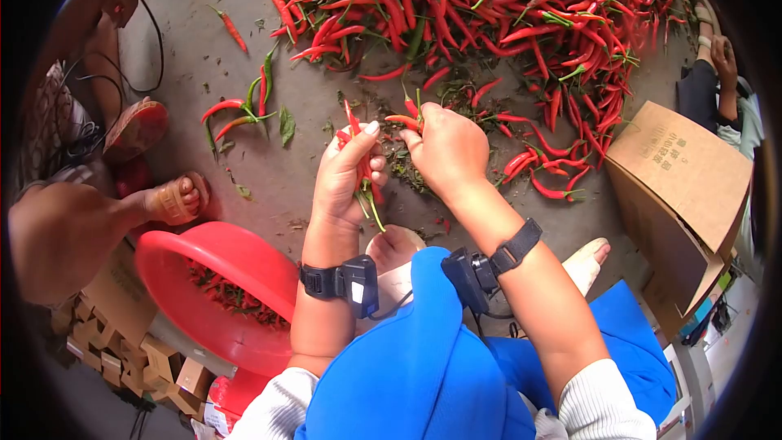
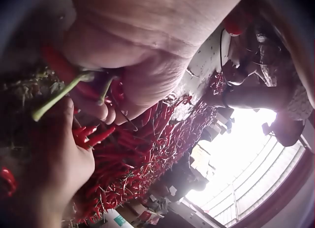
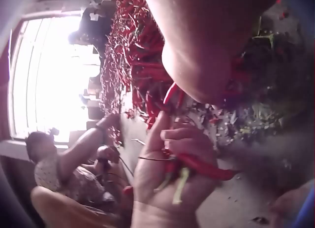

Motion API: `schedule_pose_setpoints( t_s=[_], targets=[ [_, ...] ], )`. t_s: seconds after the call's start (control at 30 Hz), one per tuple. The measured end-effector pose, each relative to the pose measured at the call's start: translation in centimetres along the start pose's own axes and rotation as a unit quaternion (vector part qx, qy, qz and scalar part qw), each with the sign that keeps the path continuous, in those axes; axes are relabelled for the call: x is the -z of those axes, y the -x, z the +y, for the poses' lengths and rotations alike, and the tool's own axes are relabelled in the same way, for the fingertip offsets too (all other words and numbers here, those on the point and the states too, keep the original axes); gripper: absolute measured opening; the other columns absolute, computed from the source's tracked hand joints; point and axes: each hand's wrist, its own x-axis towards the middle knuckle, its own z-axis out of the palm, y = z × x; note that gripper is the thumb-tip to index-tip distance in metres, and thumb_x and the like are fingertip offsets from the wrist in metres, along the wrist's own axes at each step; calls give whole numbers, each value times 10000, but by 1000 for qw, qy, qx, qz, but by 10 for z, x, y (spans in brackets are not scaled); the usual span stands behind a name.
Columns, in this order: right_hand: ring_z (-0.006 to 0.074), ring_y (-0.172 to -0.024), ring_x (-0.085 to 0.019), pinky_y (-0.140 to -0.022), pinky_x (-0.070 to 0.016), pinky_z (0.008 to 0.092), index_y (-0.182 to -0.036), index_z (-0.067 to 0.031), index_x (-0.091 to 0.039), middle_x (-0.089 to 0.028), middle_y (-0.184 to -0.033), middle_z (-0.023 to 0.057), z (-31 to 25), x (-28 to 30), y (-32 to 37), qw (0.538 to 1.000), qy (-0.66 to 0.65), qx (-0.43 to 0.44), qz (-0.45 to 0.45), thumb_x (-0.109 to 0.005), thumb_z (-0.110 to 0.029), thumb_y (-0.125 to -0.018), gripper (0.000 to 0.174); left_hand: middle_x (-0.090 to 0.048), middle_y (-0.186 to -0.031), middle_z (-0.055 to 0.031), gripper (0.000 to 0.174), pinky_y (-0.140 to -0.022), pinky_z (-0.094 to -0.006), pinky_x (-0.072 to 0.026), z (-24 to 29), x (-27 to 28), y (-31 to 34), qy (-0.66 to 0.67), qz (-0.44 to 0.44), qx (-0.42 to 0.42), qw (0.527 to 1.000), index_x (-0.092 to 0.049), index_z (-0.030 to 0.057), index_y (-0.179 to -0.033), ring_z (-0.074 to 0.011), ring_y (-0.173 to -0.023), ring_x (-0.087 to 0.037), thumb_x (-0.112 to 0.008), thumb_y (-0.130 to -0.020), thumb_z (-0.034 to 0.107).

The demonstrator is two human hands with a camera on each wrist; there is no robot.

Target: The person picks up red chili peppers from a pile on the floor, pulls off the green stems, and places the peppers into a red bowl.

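My left hand [image 1: 346,175] grips a small bundle of red chili peppers [image 1: 353,121], their green stems [image 1: 374,210] sticking out at the wrist side of the fist. Long pale-green stems [image 2: 59,96] also show below the palm in the left wrist view. Just to the right, my right hand [image 1: 454,147] pinches red chili peppers [image 1: 402,121] between thumb and fingers, close to the left thumb. In the right wrist view one red chili [image 3: 204,168] lies across the left palm. Behind both hands spreads a large heap of red chili peppers [image 1: 489,12] on the floor.
A red basin [image 1: 195,248] with chili peppers in it stands at lower left. At right is a cardboard box [image 1: 676,167]. A few chilies [image 1: 236,106] and leaves lie on the concrete floor [image 1: 183,33]. Another person's sandaled foot [image 1: 181,198] is at left.
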Motion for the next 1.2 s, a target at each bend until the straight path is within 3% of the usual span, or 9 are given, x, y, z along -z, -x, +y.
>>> schedule_pose_setpoints(
  t_s=[0.1,0.23,0.43,0.57,0.73,0.8,0.93,1.1,1.2],
  targets=[
    [216,-653,-635,-592,-499,361,-836,-38,-605,-640,-713,69,14,-1,2,960,-266,-36,-73,-734,-306,-803,300,-505,-717,32,174,-419,-169,-383,3,5,0,42,-10,25,999,-513,142,-931,-48,-550,-481,-678,-875,153],
    [37,-490,-455,-434,-351,200,-959,-41,-622,-552,-652,-40,39,36,8,672,-676,-170,-250,-636,-264,-913,227,-501,-714,36,172,-414,-168,-382,2,1,-1,57,-13,31,998,-513,141,-929,-45,-548,-478,-676,-876,149],
    [37,-470,-470,-424,-360,164,-989,-59,-577,-609,-758,26,66,46,24,498,-799,-188,-281,-531,-246,-963,194,-544,-743,18,116,-428,-180,-375,-2,-11,6,-4,-33,31,999,-565,98,-957,-54,-545,-481,-642,-893,156],
    [40,-461,-427,-407,-323,171,-1070,-52,-568,-584,-729,23,76,56,37,518,-801,-171,-246,-543,-219,-944,211,-522,-703,31,172,-424,-189,-351,-5,-14,-3,-118,-50,16,992,-560,95,-954,-49,-516,-466,-683,-858,168],
    [45,-535,-471,-472,-370,193,-1125,-46,-568,-565,-708,0,72,141,75,802,-572,-171,-29,-583,-194,-935,242,-613,-720,-68,244,-599,-344,-479,-22,-42,-16,-445,43,-176,877,-615,4,-890,-191,-653,-614,-732,-777,186],
    [67,-599,-525,-553,-425,201,-1142,-32,-569,-582,-736,8,81,187,98,887,-385,-153,206,-580,-195,-952,251,-625,-774,-122,242,-635,-385,-488,-29,-56,-21,-562,71,-273,778,-616,7,-904,-265,-713,-621,-719,-758,169],
    [117,-740,-603,-701,-488,249,-1024,16,-636,-658,-844,71,206,323,166,852,17,-76,518,-593,-252,-953,281,-611,-883,-176,228,-711,-440,-490,-43,-64,-32,-670,100,-342,651,-618,20,-911,-368,-815,-605,-694,-731,138],
    [216,-1092,-567,-958,-416,314,-1238,20,-556,-611,-1182,151,262,364,190,902,246,-254,249,-533,-362,-969,468,-609,-876,-153,207,-720,-434,-489,-39,-58,-28,-688,87,-346,632,-633,33,-897,-355,-825,-608,-697,-732,141],
    [287,-1174,-526,-1010,-375,356,-1282,-22,-553,-537,-1302,191,265,354,182,874,303,-287,248,-510,-448,-953,540,-643,-852,-107,217,-648,-358,-487,-28,-44,-28,-581,58,-262,768,-629,24,-899,-244,-727,-629,-718,-771,175]
  ],
)
